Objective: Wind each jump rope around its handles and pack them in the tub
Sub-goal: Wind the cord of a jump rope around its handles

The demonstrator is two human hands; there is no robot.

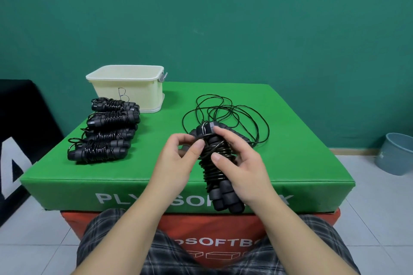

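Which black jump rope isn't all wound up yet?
The black jump rope held in both hands, left hand and right hand: its loose cord still sprawls on the green foam box. The four wound bundles by the cream plastic tub are finished.

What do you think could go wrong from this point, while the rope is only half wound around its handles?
1. The loose cord lies in overlapping loops behind the handles, so it may knot or snag as the left hand pulls it in.
2. The right hand holds the bundle by its middle only; the coils could slip and unwind.
3. Four wound ropes sit outside the tub, nearest the green box's left edge, and could be knocked off.
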